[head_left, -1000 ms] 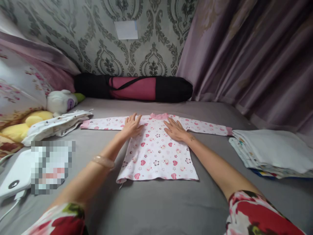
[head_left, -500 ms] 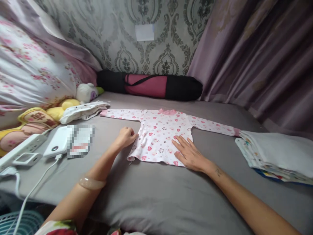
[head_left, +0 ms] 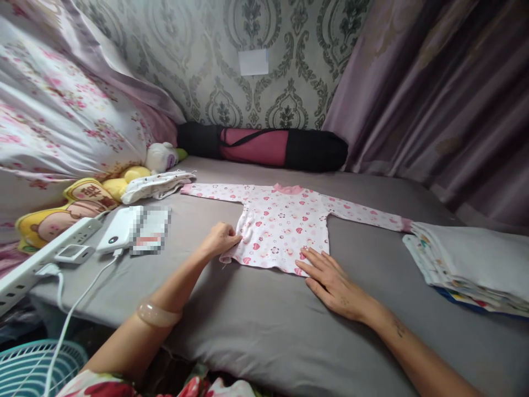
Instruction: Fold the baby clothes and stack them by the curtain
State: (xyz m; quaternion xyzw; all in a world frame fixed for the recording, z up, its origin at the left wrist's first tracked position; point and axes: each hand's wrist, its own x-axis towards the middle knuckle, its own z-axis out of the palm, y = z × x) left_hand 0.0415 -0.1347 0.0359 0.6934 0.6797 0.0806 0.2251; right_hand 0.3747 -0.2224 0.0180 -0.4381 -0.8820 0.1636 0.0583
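A child's long-sleeved shirt, white with pink hearts and pink cuffs and collar, lies spread on the grey bed sheet, sleeves out to both sides. At its left side edge, my left hand is closed, thumb and fingers pinching the fabric, which puckers slightly there. My right hand lies flat with fingers stretched over the lower right corner of the shirt, the palm partly on the sheet.
Folded cloths are stacked at the right, by the cuff. On the left are a folded white garment, a power bank with a cable, a power strip and plush toys. A black-and-pink long bag lies against the wall.
My left hand has moved in against the shirt's side and now pinches its edge. My right hand has slid down toward the lower hem. The view has shifted slightly.
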